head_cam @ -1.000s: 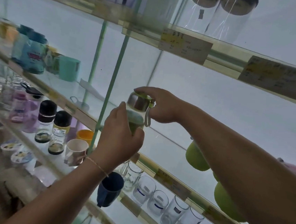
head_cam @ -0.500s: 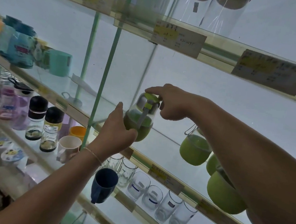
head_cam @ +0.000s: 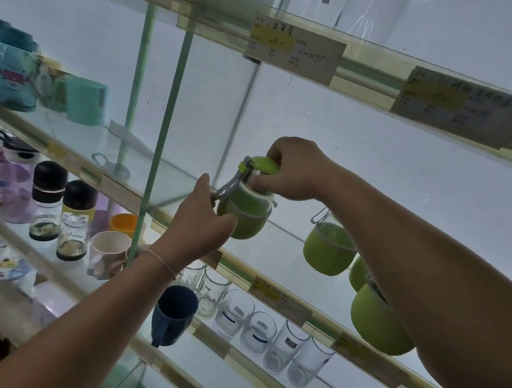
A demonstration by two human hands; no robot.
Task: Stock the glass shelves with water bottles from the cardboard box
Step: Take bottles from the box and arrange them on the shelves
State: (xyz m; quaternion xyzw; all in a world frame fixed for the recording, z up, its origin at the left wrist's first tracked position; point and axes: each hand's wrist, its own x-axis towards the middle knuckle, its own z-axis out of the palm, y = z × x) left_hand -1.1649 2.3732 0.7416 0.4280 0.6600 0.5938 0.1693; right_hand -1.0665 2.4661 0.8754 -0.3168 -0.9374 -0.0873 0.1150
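The left hand point(head_cam: 197, 219) cups the green bottle point(head_cam: 245, 214) low on its side; the right hand point(head_cam: 294, 169) pinches its cap point(head_cam: 265, 165). The bottle is between the hands, over the glass shelf point(head_cam: 168, 182). More green bottles point(head_cam: 327, 247) sit under the right forearm.

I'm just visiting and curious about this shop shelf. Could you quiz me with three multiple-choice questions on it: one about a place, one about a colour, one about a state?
1. Where is the navy mug?
A. top shelf
B. the shelf below the hands
C. inside a box

2. What colour is the held water bottle?
A. green
B. red
C. black

3. How does the right hand hold that bottle?
A. flat underneath
B. not touching it
C. gripping its lid

Answers:
1 B, it stands beside the clear glasses.
2 A, its sleeve and cap are green.
3 C, fingers curl round the cap while the left hand holds the body.
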